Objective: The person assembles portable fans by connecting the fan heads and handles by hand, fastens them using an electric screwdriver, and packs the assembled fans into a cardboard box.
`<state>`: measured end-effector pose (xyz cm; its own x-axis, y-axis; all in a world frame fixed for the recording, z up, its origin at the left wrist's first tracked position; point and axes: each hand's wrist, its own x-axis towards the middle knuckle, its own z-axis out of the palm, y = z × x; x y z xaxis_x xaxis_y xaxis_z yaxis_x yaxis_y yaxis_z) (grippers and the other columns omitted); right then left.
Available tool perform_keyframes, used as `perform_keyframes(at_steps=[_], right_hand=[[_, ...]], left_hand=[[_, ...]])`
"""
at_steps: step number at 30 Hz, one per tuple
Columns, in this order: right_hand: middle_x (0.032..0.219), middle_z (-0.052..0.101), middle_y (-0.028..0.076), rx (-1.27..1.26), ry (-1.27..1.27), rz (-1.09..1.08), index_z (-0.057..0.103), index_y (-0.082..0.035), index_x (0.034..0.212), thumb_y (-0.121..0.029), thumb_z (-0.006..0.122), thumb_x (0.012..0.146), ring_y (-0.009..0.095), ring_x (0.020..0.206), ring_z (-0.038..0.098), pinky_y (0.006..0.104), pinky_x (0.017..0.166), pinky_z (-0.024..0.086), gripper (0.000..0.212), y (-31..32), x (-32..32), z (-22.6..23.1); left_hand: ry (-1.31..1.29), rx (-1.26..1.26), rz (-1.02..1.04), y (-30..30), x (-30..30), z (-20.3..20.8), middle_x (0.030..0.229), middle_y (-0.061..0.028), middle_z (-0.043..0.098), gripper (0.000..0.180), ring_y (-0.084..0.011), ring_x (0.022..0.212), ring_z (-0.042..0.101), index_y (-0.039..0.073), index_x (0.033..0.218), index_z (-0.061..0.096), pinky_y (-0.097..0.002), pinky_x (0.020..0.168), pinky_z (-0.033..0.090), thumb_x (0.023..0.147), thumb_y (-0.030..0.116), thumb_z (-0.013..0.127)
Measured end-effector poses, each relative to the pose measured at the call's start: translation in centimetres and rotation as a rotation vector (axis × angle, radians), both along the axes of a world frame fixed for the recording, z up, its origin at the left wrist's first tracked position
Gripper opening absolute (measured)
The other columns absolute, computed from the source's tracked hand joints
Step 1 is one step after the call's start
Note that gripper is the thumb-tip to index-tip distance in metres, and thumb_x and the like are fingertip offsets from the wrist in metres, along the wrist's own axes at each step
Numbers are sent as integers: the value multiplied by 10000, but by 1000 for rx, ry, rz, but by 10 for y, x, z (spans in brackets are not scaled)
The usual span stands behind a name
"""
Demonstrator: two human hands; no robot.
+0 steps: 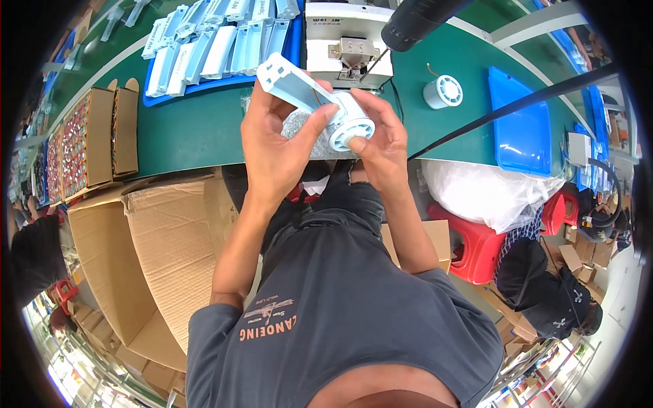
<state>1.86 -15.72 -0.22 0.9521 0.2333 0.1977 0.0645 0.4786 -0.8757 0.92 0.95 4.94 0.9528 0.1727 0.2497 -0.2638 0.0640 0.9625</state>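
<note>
Over the near edge of the green table, both hands are closed on light-blue plastic parts. My left hand (275,139) grips a long hollow handle shell (289,83), tilted with its far end up and to the left. A thin reddish wire shows inside the shell. In my right hand (384,139) is a round vented housing (352,134), with the thumb on its slotted face. Shell and housing meet between the hands; whether they are joined I cannot tell. A similar round housing (443,92), with a short wire, rests on the table to the right.
A blue tray (147,100) heaped with similar handle shells lies far left. A white machine (350,27) stands ahead, near a dark cylindrical tool (422,24). To the right are a blue tray (520,126) and a black rod (510,109). Cardboard boxes (163,251) sit left.
</note>
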Motion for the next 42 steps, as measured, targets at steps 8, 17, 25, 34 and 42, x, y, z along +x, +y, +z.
perform_keyframes(at_steps=[8, 17, 25, 34, 42], right_hand=[[1365, 565, 181, -71, -15, -50, 483, 34, 1433, -39, 770, 876, 251, 1298, 541, 393, 1097, 435, 630, 7, 2, -9], [1325, 604, 163, -766, -300, -142, 515, -30, 1409, -45, 778, 821, 277, 1216, 631, 390, 1046, 516, 645, -19, 9, 41], [1071, 709, 128, -791, -529, -135, 705, 16, 1098, -51, 815, 776, 259, 957, 708, 357, 881, 581, 347, -19, 39, 50], [1045, 722, 126, -752, -540, -49, 721, -2, 1106, -75, 825, 768, 271, 937, 710, 352, 849, 560, 361, -22, 45, 43], [1040, 719, 124, -746, -540, -24, 721, 0, 1093, -83, 825, 776, 264, 931, 704, 346, 849, 552, 344, -22, 45, 43]], left_hand=[[-11, 153, -142, 7, 6, -9, 1271, -175, 661, 601, -226, 1176, 640, -25, 1358, 491, -393, 1071, 489, 828, -87, 765], [-32, 414, -218, 10, 10, -35, 1294, -120, 665, 628, -289, 1223, 623, 59, 1367, 565, -389, 1061, 466, 793, 9, 816], [12, 394, -218, 3, 7, -36, 1233, -115, 669, 614, -226, 1160, 621, 17, 1342, 577, -350, 1036, 456, 775, 22, 815], [16, 349, -190, 2, 5, -48, 1132, -112, 697, 596, -195, 1025, 646, 15, 1284, 617, -336, 938, 498, 741, 84, 852], [55, 355, -189, 4, 7, -49, 1143, -118, 710, 585, -184, 1036, 663, -1, 1257, 655, -330, 941, 509, 721, 89, 871]])
